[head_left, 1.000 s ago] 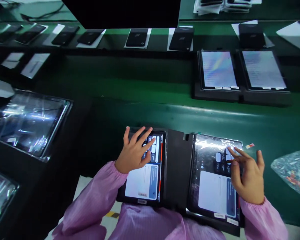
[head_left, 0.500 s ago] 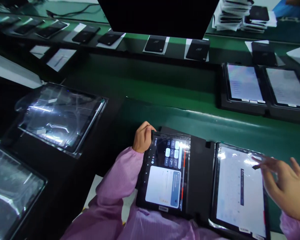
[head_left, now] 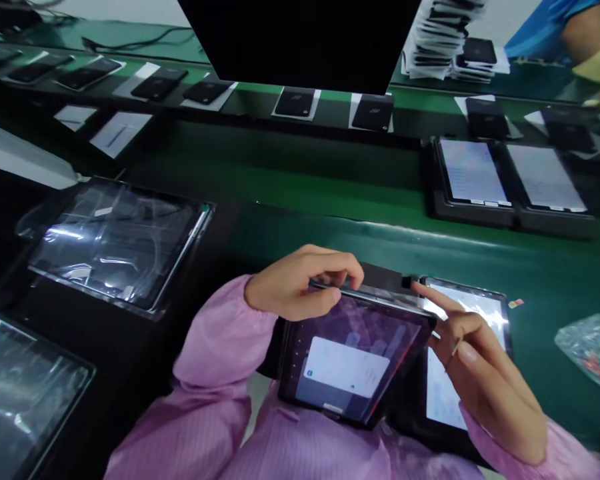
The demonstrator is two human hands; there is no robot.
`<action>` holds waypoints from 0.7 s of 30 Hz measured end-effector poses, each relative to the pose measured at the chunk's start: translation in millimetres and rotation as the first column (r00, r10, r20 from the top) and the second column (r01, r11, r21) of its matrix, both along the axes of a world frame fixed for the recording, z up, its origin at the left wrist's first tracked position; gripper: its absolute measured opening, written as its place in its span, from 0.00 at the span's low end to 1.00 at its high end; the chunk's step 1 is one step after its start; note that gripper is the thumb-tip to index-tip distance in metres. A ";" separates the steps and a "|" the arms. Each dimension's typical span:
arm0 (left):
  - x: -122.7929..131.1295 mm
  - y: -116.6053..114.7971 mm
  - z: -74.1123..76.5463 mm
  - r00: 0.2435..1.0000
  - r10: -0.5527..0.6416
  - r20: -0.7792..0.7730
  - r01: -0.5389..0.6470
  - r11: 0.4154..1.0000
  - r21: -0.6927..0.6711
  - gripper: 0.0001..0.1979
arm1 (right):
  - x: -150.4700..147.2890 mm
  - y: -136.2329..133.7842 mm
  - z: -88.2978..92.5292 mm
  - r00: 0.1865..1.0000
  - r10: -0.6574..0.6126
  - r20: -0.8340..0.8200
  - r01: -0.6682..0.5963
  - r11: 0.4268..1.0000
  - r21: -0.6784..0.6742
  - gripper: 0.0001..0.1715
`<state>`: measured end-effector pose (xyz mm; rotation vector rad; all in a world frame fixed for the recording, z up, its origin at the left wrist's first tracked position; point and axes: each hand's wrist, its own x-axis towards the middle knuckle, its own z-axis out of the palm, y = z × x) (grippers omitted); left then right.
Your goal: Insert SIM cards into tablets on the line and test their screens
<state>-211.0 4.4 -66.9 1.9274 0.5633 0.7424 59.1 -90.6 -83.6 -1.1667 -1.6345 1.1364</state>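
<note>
A tablet [head_left: 347,367] with a lit screen is tilted, its far edge raised off the black stand. My left hand [head_left: 307,283] is closed over that far edge, thumb on the screen side and fingers curled behind. At the tablet's far right corner is my right hand [head_left: 485,363], its index finger stretched out along the corner. Between its thumb and a bent finger a small thin piece [head_left: 455,349] is pinched, too small to name. Partly behind this hand, a second tablet [head_left: 437,393] with a bright white screen lies on the right.
Wrapped dark tablets [head_left: 125,243] lie at left. Two lit tablets [head_left: 473,170] rest on a black stand at back right. Dark devices on paper [head_left: 295,102] line the shelf under a black panel [head_left: 305,40]. A clear bag [head_left: 590,350] lies right; another person's arm [head_left: 587,33] shows behind.
My left hand has shifted right along the tablet's far edge, which has risen from lying flat. My right hand has moved left from the second tablet to the first one's corner.
</note>
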 end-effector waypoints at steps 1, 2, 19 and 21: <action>2.7 5.5 7.9 0.994 -0.083 -0.077 0.084 0.996 0.007 0.08 | 1.9 -4.9 2.5 1.000 -0.013 0.010 0.013 1.000 0.004 0.07; 5.9 10.3 14.1 0.978 -0.150 -0.143 0.152 0.988 0.005 0.10 | 3.9 -8.6 4.9 0.999 -0.032 0.016 0.032 0.999 0.007 0.06; 34.6 30.5 15.1 0.895 -0.333 -0.295 0.318 0.943 -0.099 0.02 | -5.6 38.7 54.7 0.881 -0.111 0.460 -0.026 0.959 0.282 0.02; 40.2 35.5 10.5 0.886 -0.362 -0.290 0.335 0.932 -0.141 0.03 | -10.4 42.3 53.6 0.889 -0.085 0.450 -0.049 0.959 0.278 0.02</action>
